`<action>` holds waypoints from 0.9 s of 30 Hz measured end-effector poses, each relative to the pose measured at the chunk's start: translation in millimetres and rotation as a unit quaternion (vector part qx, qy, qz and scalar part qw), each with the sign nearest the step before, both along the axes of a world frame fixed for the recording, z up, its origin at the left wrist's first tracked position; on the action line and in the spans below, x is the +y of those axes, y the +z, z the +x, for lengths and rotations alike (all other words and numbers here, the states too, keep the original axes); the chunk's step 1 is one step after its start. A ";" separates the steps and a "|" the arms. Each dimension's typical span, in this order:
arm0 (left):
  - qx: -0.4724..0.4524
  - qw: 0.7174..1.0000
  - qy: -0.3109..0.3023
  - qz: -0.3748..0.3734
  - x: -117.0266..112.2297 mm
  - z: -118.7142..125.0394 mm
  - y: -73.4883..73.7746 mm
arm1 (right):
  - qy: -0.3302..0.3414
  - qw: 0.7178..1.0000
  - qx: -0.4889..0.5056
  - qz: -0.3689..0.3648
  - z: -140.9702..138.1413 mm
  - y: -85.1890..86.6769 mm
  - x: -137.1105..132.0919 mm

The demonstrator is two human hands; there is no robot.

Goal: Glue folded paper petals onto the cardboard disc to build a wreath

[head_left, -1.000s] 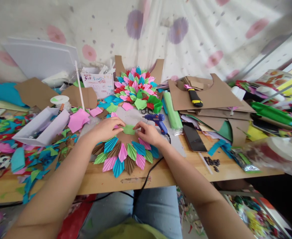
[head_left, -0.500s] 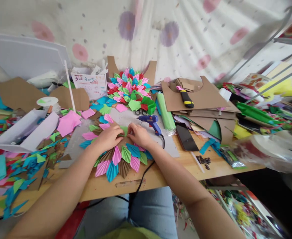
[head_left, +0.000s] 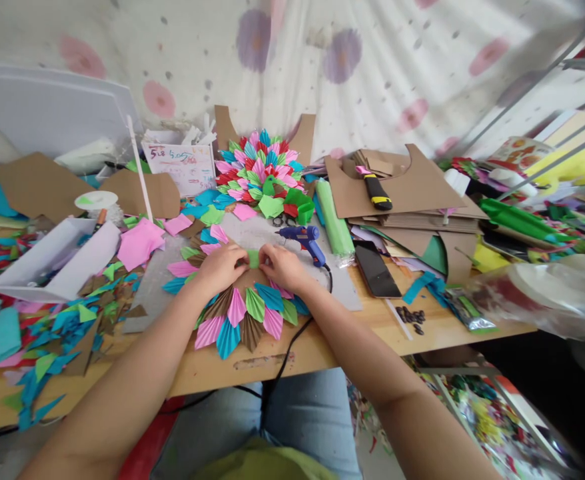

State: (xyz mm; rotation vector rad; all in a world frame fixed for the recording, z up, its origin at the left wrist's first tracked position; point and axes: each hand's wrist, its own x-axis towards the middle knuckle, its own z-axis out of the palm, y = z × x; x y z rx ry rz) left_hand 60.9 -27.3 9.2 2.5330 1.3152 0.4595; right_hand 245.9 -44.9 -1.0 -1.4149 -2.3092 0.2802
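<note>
Between my fingertips is a small piece of green crepe paper (head_left: 254, 259). My left hand (head_left: 222, 268) pinches its left edge, and my right hand (head_left: 283, 267) pinches the right edge. Both hands hover over or rest on a cardboard base (head_left: 244, 279); which one I cannot tell. Pleated paper petals in pink, blue, green and brown ring that base, such as a pink petal (head_left: 236, 307) below my hands. My hands cover some of the petals. Just beyond my right hand lies a blue glue gun (head_left: 305, 239), its black cord running down past the table edge.
Behind stands a multicoloured paper-petal piece (head_left: 260, 167). A phone (head_left: 376, 269) and a green paper roll (head_left: 333, 223) lie to the right, near stacked cardboard (head_left: 397, 193) with a cutter (head_left: 376, 192) on top. Paper scraps (head_left: 67, 327) and a white box (head_left: 55, 267) fill the left.
The green paper remains between both hands, its pleated strip a little more visible. The whole view has shifted slightly; nothing has been let go.
</note>
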 end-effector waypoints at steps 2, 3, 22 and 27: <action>-0.008 1.000 -0.006 0.007 1.2 -0.3 -2.0 | 0.006 1.000 0.003 0.000 0.5 0.3 -0.4; -0.011 1.000 -0.008 0.013 1.8 -0.6 -3.0 | 0.011 1.000 0.006 0.000 0.4 0.7 -0.6; -0.005 0.999 0.040 0.014 2.7 0.8 -8.6 | 0.018 0.999 -0.036 -0.019 -5.4 4.2 -1.0; 0.002 0.999 0.053 0.000 0.9 0.7 -7.0 | 0.008 0.998 -0.059 -0.020 -6.3 7.2 -2.6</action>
